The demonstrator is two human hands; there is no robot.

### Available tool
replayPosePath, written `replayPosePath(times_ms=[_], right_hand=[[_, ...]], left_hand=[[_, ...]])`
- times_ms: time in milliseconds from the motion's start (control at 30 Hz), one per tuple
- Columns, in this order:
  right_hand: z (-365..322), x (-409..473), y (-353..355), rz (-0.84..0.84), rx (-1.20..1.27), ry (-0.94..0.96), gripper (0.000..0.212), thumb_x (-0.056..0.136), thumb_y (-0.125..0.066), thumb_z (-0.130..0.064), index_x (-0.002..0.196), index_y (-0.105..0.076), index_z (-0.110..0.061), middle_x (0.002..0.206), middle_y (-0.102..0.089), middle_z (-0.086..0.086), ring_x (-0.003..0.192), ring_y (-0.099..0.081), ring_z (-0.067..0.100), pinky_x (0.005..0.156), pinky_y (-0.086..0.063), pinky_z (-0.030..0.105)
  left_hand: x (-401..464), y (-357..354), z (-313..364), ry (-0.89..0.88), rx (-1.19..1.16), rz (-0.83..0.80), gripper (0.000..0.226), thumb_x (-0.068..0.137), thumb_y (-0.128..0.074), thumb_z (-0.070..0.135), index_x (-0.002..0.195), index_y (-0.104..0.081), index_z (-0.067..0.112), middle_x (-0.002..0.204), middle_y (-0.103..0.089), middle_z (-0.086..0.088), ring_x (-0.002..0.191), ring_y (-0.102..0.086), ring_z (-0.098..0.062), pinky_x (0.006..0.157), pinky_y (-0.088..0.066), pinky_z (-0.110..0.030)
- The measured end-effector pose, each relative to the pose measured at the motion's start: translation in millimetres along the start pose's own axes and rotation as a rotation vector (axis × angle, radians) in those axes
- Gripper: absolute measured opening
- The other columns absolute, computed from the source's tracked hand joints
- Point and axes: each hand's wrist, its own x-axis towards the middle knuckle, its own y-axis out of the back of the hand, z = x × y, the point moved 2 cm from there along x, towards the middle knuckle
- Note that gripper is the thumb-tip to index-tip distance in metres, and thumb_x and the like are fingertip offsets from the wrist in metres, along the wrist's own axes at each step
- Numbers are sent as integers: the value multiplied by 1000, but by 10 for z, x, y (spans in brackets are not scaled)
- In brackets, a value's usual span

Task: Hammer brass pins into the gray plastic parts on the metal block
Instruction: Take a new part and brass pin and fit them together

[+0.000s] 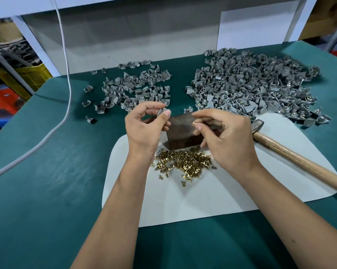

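Head view showed the left hand (144,129) pinching a gray part (162,111) and the right hand (222,136) pinching a brass pin (194,123) above the metal block (180,131) mid-desk; the tiny pin might have slipped into the loose pins (183,162).
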Motion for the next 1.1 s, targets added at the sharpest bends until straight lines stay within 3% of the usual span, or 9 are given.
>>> replayPosePath(times_ms=[67,267,433,633,800,867,1000,1100], right_hand=[[21,6,13,1,1,-23,19,92,-71,0,107,-77,-10,78,-73,0,58,-70,17,54,-61,32],[-25,20,53,3,-137,72,16,92,-69,1,101,-77,-9,86,-67,-10,67,-66,9,61,-54,17],[-35,25,56,36,-136,53,10,95,-67,-3,101,-74,-7,85,-64,-11,68,-63,7,66,-56,26],[-53,27,41,40,-102,25,7,96,-66,-7,100,-71,-7,87,-64,-8,75,-64,12,70,-58,41],[-95,7,-4,11,-87,34,8,97,-64,-5,100,-70,-9,90,-64,-10,77,-65,10,69,-59,41],[-103,7,-15,13,-84,38,8,97,-64,-5,101,-71,-9,90,-64,-11,77,-66,9,68,-59,38],[-128,12,-10,55,-151,92,8,95,-67,-6,98,-72,-10,91,-65,-10,87,-62,1,78,-48,14],[-124,19,-17,77,-164,92,8,94,-68,-5,97,-73,-10,91,-66,-8,88,-61,-1,79,-43,10]], left_hand=[[-11,-1,-14,7,-31,7,12,87,-74,-6,94,-73,4,77,-70,-6,60,-68,-21,62,-58,-32],[-12,-40,6,74,-303,-32,18,96,-57,-13,96,-69,1,97,-75,-25,86,-76,-30,79,-62,-36],[-53,-59,26,116,-309,-129,16,91,-68,-4,106,-70,1,99,-77,-21,76,-75,-28,71,-62,-32],[-89,-121,53,111,-312,-261,26,78,-75,0,104,-71,-2,98,-77,-20,81,-76,-27,77,-62,-32],[-104,-141,75,118,-296,-396,30,78,-77,-4,106,-74,6,104,-77,-20,86,-75,-27,78,-60,-29],[-103,-145,72,121,-302,-412,30,78,-76,-4,105,-75,8,103,-77,-18,87,-74,-26,79,-61,-29],[-114,-157,52,135,-314,-434,30,78,-76,-8,104,-75,6,96,-77,-15,87,-75,-26,80,-61,-30],[-117,-167,50,142,-323,-447,30,78,-76,-9,103,-77,8,97,-77,-17,88,-76,-28,79,-62,-31]])
